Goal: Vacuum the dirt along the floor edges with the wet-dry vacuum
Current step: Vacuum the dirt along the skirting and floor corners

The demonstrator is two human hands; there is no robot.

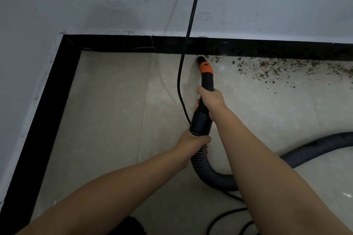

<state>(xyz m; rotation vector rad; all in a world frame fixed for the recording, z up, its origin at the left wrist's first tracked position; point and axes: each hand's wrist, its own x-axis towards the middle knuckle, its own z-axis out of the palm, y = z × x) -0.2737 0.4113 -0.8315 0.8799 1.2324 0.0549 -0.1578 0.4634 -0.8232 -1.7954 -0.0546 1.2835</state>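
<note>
Dirt (267, 68), in brown crumbs and specks, is strewn along the foot of the black skirting (114, 45) on the pale tiled floor (107, 112), to the right of the nozzle tip and well ahead of both hands. One black vacuum nozzle (206, 77) with an orange collar (206, 68) is pointed at the left end of the dirt, its tip (200, 59) close against the skirting. Two hands are seen: the right hand (211, 101) is wrapped round the nozzle's curved handle, fingers curled tight, while the left hand (191, 144) is closed round the ribbed grey hose (210, 175) just behind the black cuff (201, 122). One hose is looped back along the floor to the right. One dark power cord (188, 34) is hung down from the white wall (133, 0) past the nozzle's left side.
</note>
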